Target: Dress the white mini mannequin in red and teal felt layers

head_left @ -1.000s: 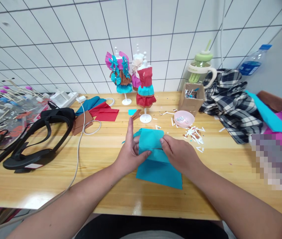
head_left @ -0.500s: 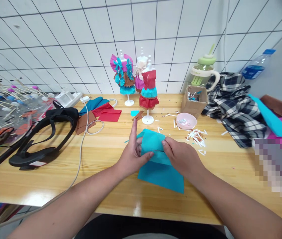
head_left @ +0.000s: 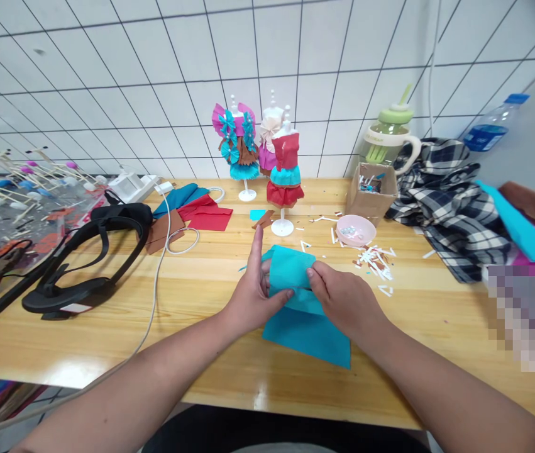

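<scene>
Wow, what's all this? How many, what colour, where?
Held sheets: count unclear, turquoise, in hands
Mannequins: 3, white, multicoloured outfits, centre back
Bowl: 1, pink, centre right
Scraps: many, mostly white, near bowl
Box: 1, brown, before jug
Jug: 1, clear, green lid, behind box
Bottle: 1, clear, blue cap, right
Plaid cloth: 1, black/white, right
Loose sheets: several, turquoise, magenta, brown, right
Folded sheets: several, blue, red, brown, left
Headgear: 1, black, left
Cable: 1, white, left
Electrical block: count unclear, white, left
Sticks: many, pale, far left
Table: 1, wooden, underneath
Wall: 1, white, behind
Left hand: 1, bare, holding sheets
Right hand: 1, bare, holding sheets
</scene>
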The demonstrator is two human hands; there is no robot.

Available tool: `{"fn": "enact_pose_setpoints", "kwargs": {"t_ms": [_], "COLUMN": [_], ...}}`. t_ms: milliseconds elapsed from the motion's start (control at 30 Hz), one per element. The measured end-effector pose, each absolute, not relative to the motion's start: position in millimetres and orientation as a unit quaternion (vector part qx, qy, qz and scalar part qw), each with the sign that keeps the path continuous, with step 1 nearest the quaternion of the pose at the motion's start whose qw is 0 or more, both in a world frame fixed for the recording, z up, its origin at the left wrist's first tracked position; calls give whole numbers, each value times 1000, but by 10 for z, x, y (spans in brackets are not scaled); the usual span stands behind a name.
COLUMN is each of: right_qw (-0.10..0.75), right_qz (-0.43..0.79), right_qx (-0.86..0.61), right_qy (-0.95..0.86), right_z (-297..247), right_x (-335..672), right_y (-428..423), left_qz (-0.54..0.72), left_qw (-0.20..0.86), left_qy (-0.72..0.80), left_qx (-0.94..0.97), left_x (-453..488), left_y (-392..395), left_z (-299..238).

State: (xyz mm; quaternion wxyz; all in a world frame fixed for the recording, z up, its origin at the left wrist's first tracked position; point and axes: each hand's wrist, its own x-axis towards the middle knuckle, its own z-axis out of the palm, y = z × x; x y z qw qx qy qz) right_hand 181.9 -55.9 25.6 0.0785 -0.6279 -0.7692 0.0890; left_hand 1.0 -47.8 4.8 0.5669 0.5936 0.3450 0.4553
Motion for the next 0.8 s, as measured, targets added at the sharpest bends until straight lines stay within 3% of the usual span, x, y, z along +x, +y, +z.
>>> {"fn": "enact_pose_setpoints", "kwargs": {"t_ms": [800], "right_qw": [95], "right_qz": [112], "right_qx": [-619], "right_qy": [-772], "right_z": [234], "right_x": [1789], "right_y": [-581], "left_qz": [459], "left_qw": [551], "left_qy": [347], "left_qx": [605], "left_x": [28], "left_y": [-486], "left_z": [75]}}
